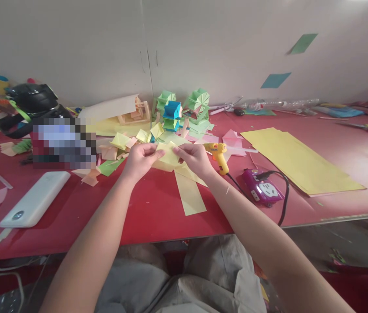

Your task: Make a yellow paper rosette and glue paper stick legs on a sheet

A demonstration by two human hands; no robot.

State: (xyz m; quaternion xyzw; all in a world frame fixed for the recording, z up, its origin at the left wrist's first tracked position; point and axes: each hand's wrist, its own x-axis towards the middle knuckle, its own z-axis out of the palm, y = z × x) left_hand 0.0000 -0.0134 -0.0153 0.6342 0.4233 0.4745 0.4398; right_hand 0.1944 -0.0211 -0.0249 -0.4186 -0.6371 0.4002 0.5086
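Red table (144, 208), yellow paper (170, 155) between fingers (157, 153)

Near edge, centre: bare red table (144, 213) between the forearms — open passage, only a yellow strip (188, 195) lying flat there.
Left front: white power bank (35, 198) with cable; low, but it blocks a sweep along the edge.
Right of right hand (194, 157): glue gun (219, 155), purple power strip (262, 188) and black cord (283, 195) close together — snag risk.
Far right: yellow sheets (301, 158), flat; a hand passes over freely.
Behind the hands: folded paper scraps (121, 145) and paper models (184, 106), crowded up to the wall.
Far left: black helmet-like object (32, 102), tall.
Left hand (141, 158): scraps just beside it.
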